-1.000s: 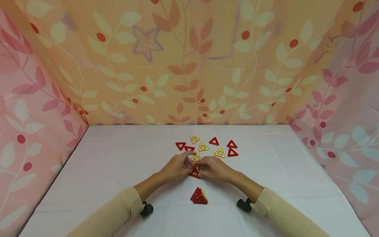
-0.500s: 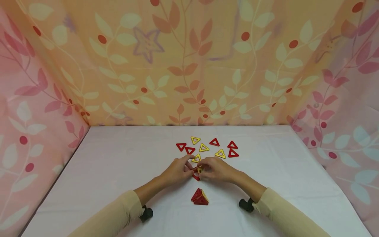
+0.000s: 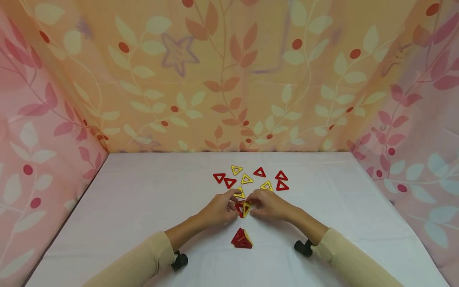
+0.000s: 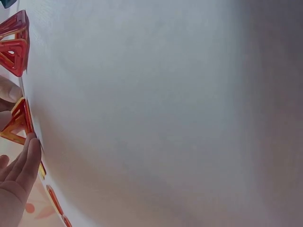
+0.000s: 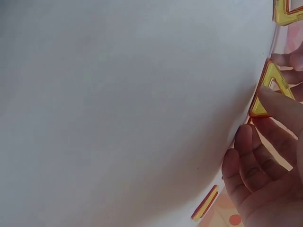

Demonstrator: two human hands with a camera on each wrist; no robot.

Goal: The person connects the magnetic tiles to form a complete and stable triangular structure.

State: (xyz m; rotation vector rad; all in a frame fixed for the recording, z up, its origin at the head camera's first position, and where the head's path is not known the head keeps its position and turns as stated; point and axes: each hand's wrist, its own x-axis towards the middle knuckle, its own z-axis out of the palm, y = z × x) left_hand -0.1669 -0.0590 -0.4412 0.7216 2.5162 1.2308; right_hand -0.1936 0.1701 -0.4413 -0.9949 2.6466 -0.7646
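While fingers (image 5: 255,172) surround a pyramid (image 3: 244,209), only head shows 9 loose triangles (image 3: 246,182).

Leaf-printed orange cloth (image 3: 229,75) hangs behind a white table (image 3: 125,199), with pink leafy cloth (image 3: 412,131) at either side.

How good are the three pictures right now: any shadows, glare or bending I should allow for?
Head view: soft light, no harsh glare, white tabletop straight along its far edge; left wrist view: the tabletop's edge bows, and blurry darkening fills the right side; right wrist view: the edge bows too, with soft shadow beside the right hand.
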